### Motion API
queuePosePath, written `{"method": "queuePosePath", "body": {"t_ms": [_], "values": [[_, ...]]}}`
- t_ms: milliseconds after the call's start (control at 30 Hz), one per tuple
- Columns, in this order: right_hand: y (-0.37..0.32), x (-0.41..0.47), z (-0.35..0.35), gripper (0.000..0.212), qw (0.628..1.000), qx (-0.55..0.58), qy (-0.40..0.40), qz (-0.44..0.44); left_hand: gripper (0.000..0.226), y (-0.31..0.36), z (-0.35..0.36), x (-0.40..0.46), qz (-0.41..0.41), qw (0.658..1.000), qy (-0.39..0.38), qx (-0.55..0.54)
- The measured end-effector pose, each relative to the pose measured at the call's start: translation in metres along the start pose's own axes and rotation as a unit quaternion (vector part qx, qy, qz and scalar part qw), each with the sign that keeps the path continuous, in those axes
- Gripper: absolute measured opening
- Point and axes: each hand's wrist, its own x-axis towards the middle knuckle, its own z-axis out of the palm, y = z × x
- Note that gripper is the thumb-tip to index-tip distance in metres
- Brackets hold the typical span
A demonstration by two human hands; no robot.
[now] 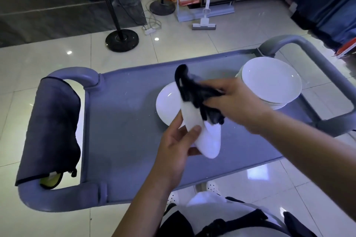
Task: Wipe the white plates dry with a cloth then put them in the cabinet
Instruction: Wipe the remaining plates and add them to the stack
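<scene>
**A:** While the held plate (200,131) sits at the centre of the frame, which way does it lie?

**B:** It is tilted nearly edge-on to the camera, its long axis running from upper left down to lower right. The left hand (177,148) grips its lower end, thumb on the near face and fingers (193,151) curled behind the rim. So that hand carries it, clear of the worktop (123,131).

**A:** And the other hand?

**B:** The right hand (237,102) comes in from the right of the frame, fingers closed round a dark cloth (194,92) pressed against the plate's upper half. Cloth and plate touch; part of the cloth hangs over the far side.

**A:** What does the next move turn on?

**B:** I judge that wiping goes along that long axis, the cloth above and the gripping hand below, so the stroke should run toward the left hand, then the plate needs turning. The right hand is nearer the wet stock.

**A:** Meaning?

**B:** A stack of white plates (269,82) stands just beyond the right hand, toward the upper right. One single plate (167,106) lies flat behind the held one. A folded dark towel (50,131) drapes the cart handle at far left. No cabinet shows.
</scene>
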Motion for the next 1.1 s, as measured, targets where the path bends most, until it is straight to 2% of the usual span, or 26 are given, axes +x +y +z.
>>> {"method": "queuePosePath", "body": {"t_ms": [133,300,400,500,567,733,800,933,1033,1100], "values": [[0.01,-0.018,0.035,0.051,0.998,-0.036,-0.031,-0.05,0.043,-0.005,-0.015,0.003,0.013,0.997,0.052,-0.064],[0.022,-0.033,0.037,0.058,0.964,-0.209,-0.082,-0.145,0.043,-0.004,-0.027,-0.004,0.001,0.97,0.058,-0.236],[0.038,-0.04,0.023,0.06,0.935,-0.257,-0.126,-0.211,0.066,-0.001,-0.027,-0.004,-0.032,0.972,0.063,-0.226],[0.059,-0.043,0.009,0.057,0.886,-0.332,-0.139,-0.291,0.053,-0.001,-0.022,0.001,-0.05,0.976,0.092,-0.191],[0.072,-0.046,0.001,0.053,0.869,-0.349,-0.136,-0.324,0.049,0.0,-0.018,0.003,-0.045,0.978,0.099,-0.18],[0.105,-0.058,-0.018,0.05,0.886,-0.329,-0.105,-0.309,0.042,0.001,-0.013,0.006,-0.069,0.974,0.103,-0.188],[0.121,-0.062,-0.025,0.05,0.899,-0.324,-0.06,-0.289,0.036,0.0,-0.014,0.009,-0.08,0.97,0.114,-0.197],[0.146,-0.055,-0.047,0.043,0.921,-0.322,0.07,-0.207,0.037,0.008,-0.017,0.015,-0.074,0.965,0.135,-0.214],[0.142,-0.047,-0.066,0.063,0.969,-0.183,0.128,-0.108,0.033,0.013,-0.014,0.018,-0.082,0.964,0.144,-0.21],[0.134,-0.046,-0.074,0.067,0.975,-0.109,0.158,-0.107,0.037,0.012,-0.007,0.02,-0.099,0.962,0.153,-0.202]]}}
